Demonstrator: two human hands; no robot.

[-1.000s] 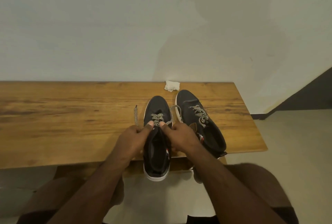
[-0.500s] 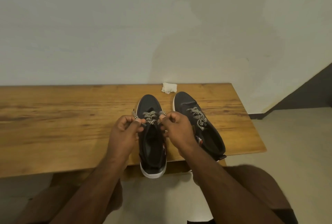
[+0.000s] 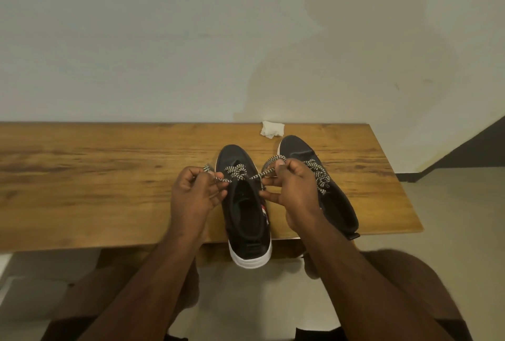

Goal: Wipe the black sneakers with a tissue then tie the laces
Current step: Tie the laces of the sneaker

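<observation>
Two black sneakers with white soles stand on the wooden table point(image 3: 109, 176). The left sneaker point(image 3: 247, 217) has its heel past the table's front edge, and its black-and-white lace point(image 3: 237, 174) is pulled out to both sides. My left hand point(image 3: 194, 195) pinches the lace's left end beside the shoe. My right hand point(image 3: 295, 193) pinches a loop of the right end above the shoe's right side. The right sneaker point(image 3: 336, 198) lies behind my right hand, partly hidden, its own lace point(image 3: 318, 174) loose. A crumpled white tissue point(image 3: 272, 128) lies at the table's back edge.
A plain pale wall stands directly behind the table. The table's right end point(image 3: 404, 204) borders a light floor and a dark baseboard. My knees show below the front edge.
Both hands have drawn apart from the shoe's tongue, pulling the left sneaker's lace ends outwards. The right hand has formed a loop.
</observation>
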